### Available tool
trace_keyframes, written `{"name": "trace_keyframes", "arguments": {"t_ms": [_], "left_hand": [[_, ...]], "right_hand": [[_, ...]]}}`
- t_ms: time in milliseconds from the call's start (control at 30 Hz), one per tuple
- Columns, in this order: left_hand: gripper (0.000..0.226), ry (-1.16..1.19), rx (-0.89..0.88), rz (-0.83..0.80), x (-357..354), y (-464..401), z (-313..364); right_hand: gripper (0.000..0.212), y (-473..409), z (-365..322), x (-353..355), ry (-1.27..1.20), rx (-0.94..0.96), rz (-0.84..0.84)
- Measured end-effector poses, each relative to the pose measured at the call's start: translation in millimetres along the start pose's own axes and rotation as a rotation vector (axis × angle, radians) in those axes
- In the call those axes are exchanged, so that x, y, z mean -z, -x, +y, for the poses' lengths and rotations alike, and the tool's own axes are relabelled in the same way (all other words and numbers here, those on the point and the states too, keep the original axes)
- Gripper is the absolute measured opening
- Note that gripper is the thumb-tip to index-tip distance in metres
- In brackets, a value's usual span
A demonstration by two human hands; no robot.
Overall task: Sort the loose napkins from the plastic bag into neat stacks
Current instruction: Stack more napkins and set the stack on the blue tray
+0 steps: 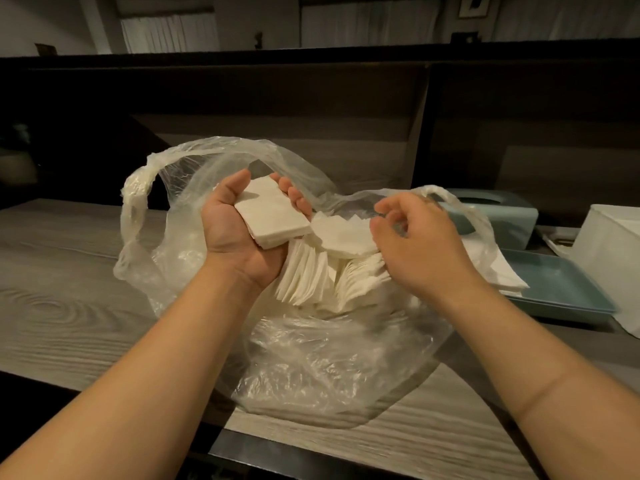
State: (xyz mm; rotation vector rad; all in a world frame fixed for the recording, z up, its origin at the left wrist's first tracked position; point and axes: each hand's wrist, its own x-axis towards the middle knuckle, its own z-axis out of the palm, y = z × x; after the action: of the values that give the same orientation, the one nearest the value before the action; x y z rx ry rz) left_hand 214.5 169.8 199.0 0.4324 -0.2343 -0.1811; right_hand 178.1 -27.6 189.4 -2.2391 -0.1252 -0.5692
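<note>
Napkins fill the open mouth of a clear plastic bag (pixel 311 341) that lies crumpled on a pale wood-grain table (pixel 62 289), its body reaching the table's near edge and its two handles standing up toward the far edge. The left hand (pixel 239 230) is turned palm up above the bag's mouth, thumb on one side and fingers curled up on the other, gripping a squared-up stack of napkins (pixel 270 216) that lies across the palm. Just beside that stack, the right hand (pixel 415 244) hovers over the bag with its back to the camera; its fingers are bent and the thumb is close to the fingertips, but whether they pinch anything cannot be told, as the hand is a little blurred. Directly beneath and between the two hands, the loose napkins (pixel 322 271) sit in a disorderly heap inside the bag, many on edge and fanned out, a few lying flat on top. Toward the table's right edge stands a blue-grey tray (pixel 568 299) with a flat pile of white napkins (pixel 502 271) in its near-left part, partly behind the bag's plastic. Behind the tray, near the far edge, is a blue-grey tissue box (pixel 502 213), and at the far right a white container (pixel 613 244).
</note>
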Motion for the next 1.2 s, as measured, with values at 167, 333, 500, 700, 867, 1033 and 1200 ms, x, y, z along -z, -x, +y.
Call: {"name": "trace_keyframes", "arguments": {"t_ms": [167,333,500,700,867,1033,1200], "left_hand": [[0.035,-0.011,0.006,-0.021,0,0,0],[0.040,-0.055,0.035,-0.038,-2,3,-1],[0.047,-0.045,0.070,-0.089,-2,3,1],[0.048,-0.099,0.095,-0.112,-3,4,1],[0.047,-0.118,0.109,-0.108,-4,5,0],[0.047,-0.130,0.112,-0.080,-4,5,-1],[0.048,-0.143,0.113,-0.069,-3,4,-1]], "right_hand": [[0.042,2,-2,7,0.148,0.136,-0.258],[0.045,3,-1,4,0.300,0.180,-0.349],[0.026,0,3,0,0.193,0.151,-0.282],[0.015,0,0,3,0.057,0.058,-0.233],[0.044,6,-5,-1,0.208,0.162,-0.174],[0.035,11,-12,-7,0.372,0.199,-0.147],[0.022,11,-9,-7,0.372,0.160,-0.112]]}}
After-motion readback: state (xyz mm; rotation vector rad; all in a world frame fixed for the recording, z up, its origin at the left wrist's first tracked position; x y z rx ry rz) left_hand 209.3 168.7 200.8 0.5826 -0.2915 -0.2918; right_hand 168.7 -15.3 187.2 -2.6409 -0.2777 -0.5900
